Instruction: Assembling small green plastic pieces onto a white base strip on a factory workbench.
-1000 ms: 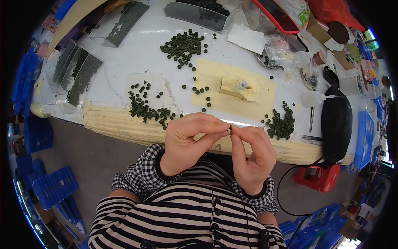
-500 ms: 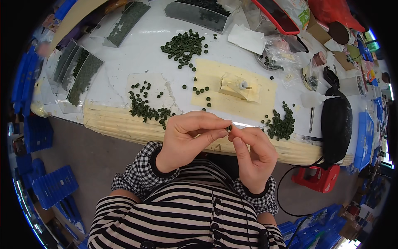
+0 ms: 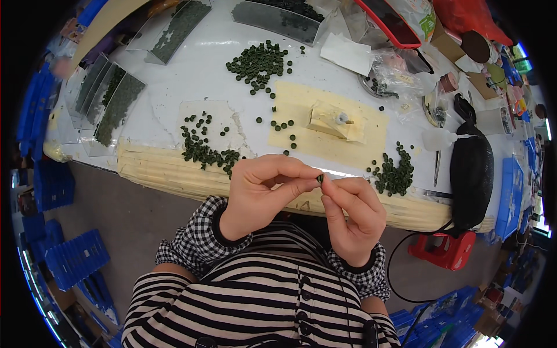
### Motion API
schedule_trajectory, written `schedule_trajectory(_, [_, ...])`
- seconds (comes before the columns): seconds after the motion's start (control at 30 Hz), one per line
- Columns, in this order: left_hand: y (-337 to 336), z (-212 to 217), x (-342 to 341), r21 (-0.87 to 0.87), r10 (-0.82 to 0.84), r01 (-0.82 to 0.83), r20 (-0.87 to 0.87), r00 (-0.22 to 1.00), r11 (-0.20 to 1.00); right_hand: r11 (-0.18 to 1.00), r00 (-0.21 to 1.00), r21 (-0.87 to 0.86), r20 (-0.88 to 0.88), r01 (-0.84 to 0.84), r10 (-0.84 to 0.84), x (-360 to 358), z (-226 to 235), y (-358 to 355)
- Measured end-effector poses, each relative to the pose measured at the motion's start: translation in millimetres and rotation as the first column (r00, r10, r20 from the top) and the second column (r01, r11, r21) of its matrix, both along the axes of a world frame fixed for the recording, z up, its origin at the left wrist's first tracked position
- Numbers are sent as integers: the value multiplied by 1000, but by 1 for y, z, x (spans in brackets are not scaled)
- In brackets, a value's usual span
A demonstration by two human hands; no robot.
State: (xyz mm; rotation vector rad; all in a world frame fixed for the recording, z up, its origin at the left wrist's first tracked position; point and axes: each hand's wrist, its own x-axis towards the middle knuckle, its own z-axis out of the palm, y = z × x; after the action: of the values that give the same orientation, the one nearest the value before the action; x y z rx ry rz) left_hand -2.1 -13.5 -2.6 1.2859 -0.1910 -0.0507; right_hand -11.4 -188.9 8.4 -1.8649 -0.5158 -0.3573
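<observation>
Just beyond the table's front edge on my side, my left hand (image 3: 261, 194) pinches a small dark green round piece (image 3: 320, 179) between thumb and fingertips. The index fingertip of my right hand (image 3: 355, 214) touches that piece from the right. My right fingers are curled closed with the thumb tip a little lower; whether they hold anything more is hidden. Loose green pieces like it lie in a left heap (image 3: 209, 153), a right heap (image 3: 395, 174) and a far heap (image 3: 258, 62). A yellow taped block with a small upright post (image 3: 336, 120) sits on a yellow sheet (image 3: 284, 95).
Clear trays of green pieces (image 3: 119, 110) stand at the left, others at the back. A red-cased phone (image 3: 391, 23), a white tissue (image 3: 346, 53) and plastic bags lie far right. Nearer are metal tweezers (image 3: 437, 168), a black bag (image 3: 471, 168) and a red stool-like object (image 3: 444, 249).
My right thumb and fingers have shifted slightly left and down against the pinched piece, which shows a little more now. My left hand has barely moved.
</observation>
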Motion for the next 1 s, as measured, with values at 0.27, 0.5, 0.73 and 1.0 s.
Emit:
schedule_trajectory(0.27, [3,3,2,-79,-74,65,-115,991,995,1000,999,-20,47,19,-18,0,0,3])
schedule_trajectory(0.5, [2,0,2,-104,-74,63,-111,991,993,999,999,-28,45,20,-19,-1,-1,3])
schedule_trajectory(0.73, [4,-3,2,-53,-68,66,-41,997,996,1000,1000,2,-3,0,0,-2,-2,1])
schedule_trajectory(1.0, [2,1,1,-81,-69,61,-108,992,995,1000,1000,-8,-3,4,-4,-1,0,0])
